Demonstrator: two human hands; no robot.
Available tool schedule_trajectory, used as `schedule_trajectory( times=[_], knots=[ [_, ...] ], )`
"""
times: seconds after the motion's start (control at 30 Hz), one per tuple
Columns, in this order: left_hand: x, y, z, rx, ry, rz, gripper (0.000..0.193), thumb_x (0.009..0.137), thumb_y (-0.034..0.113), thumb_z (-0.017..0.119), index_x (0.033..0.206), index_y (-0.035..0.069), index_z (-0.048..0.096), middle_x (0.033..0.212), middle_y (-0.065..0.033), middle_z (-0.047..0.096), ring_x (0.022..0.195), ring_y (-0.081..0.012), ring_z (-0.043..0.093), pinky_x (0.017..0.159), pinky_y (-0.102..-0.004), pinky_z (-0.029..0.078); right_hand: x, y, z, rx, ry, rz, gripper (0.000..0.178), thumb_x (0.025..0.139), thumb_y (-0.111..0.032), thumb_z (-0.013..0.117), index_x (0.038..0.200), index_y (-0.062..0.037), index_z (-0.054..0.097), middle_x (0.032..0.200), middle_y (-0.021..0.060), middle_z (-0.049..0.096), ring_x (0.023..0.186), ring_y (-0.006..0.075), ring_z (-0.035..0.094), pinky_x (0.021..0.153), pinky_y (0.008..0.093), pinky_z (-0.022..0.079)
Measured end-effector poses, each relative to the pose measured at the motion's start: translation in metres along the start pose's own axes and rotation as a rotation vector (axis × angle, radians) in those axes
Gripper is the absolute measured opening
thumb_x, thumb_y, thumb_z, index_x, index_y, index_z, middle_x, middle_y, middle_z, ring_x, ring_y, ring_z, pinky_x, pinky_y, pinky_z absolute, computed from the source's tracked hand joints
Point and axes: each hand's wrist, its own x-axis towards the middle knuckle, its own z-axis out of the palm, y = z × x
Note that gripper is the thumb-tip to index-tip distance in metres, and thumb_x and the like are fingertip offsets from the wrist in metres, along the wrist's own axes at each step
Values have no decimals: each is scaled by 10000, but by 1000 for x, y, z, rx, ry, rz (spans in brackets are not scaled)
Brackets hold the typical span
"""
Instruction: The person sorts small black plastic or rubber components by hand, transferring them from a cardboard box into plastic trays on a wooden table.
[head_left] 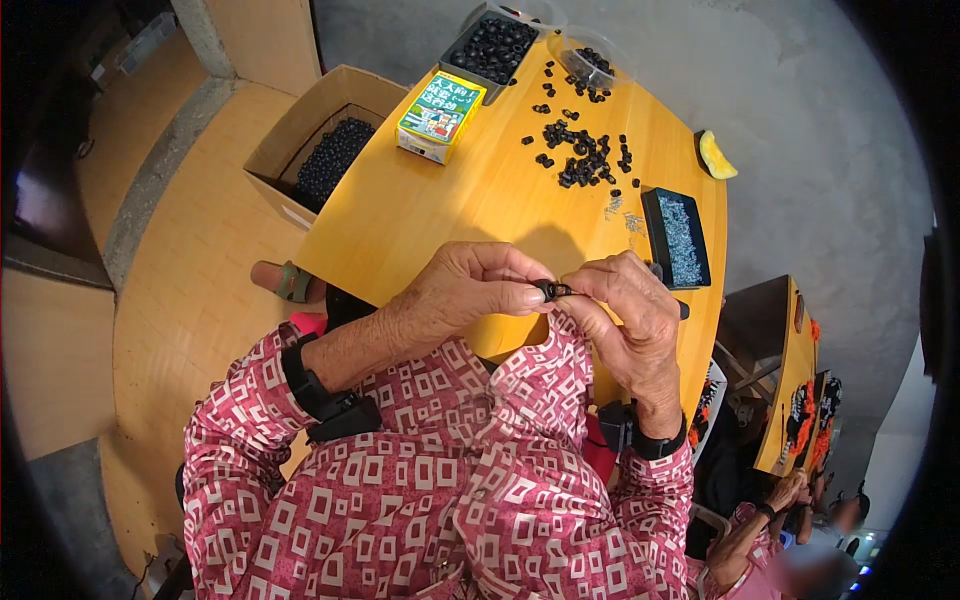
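Observation:
Just above the near edge of the table, my two hands meet around a small black plastic part [551, 289]. My left hand [462, 292] pinches one end between thumb and forefinger. At the other end, my right hand [632, 318] has its thumb and fingertips closed on the part. Fingers hide much of it, so I cannot tell whether it is one piece or two joined. Loose black parts [585, 160] lie scattered farther off on the table. To the right is a black tray [653, 222] of tiny shiny pieces, with a few small pieces spilled beside it.
A green and yellow carton [440, 115] stands near a grey bin [492, 93] of black parts at the far edge. Beside that is a clear bowl [622, 72]. A cardboard box [268, 160] sits at the table's left. Another person's hands [788, 490] show at lower right.

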Motion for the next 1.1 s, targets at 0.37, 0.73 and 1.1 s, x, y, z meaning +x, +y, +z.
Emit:
schedule_trajectory(
  times=[0.37, 0.73, 1.1],
  knots=[
    [1, -3, -2, -112, -5, -26, 277, 909, 124, 687, 1138, -24, 639, 1053, -84, 678, 983, -144, 652, 908, -265, 516, -2, -1, 2, 27, 30, 17, 196, 746, -62, 774, 919, -21, 692, 823, 96, 653, 740, 252, 621, 656, 347, 498],
    [0, -2, -2, -117, -10, -61, 301, 904, 121, 693, 1155, -27, 616, 1049, -95, 671, 993, -153, 659, 909, -265, 521, -2, 0, 3, -5, 12, -3, 200, 734, -44, 777, 915, -15, 696, 831, 105, 658, 752, 256, 628, 665, 344, 503],
    [0, -7, -5, 113, 25, -2, 294, 920, 103, 677, 1170, -36, 606, 1052, -71, 677, 982, -137, 662, 882, -241, 519, -6, 2, 8, 28, -16, -2, 193, 733, -24, 772, 916, -15, 711, 826, 110, 667, 759, 261, 642, 690, 346, 512]
  ],
)
